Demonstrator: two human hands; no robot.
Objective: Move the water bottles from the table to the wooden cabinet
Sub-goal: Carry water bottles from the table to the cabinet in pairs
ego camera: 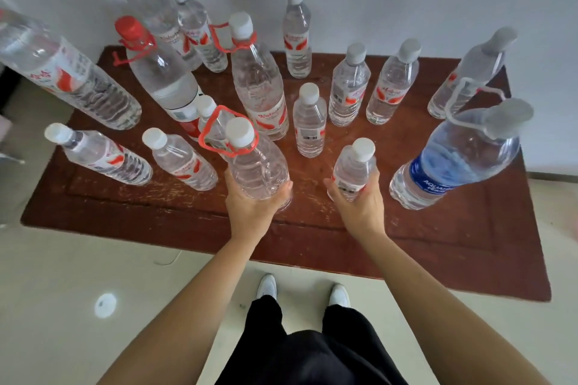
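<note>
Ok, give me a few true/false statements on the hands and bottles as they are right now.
1. The left hand grips a large bottle with a red carry loop. True.
2. The right hand holds nothing. False: it grips a small bottle with a white cap.
3. A blue-labelled bottle stands to the right of the right hand. True.
4. Only two bottles are at the table. False: many more stand on it.
5. Every cap is white or grey. False: a red-capped bottle stands at the back left.
</note>
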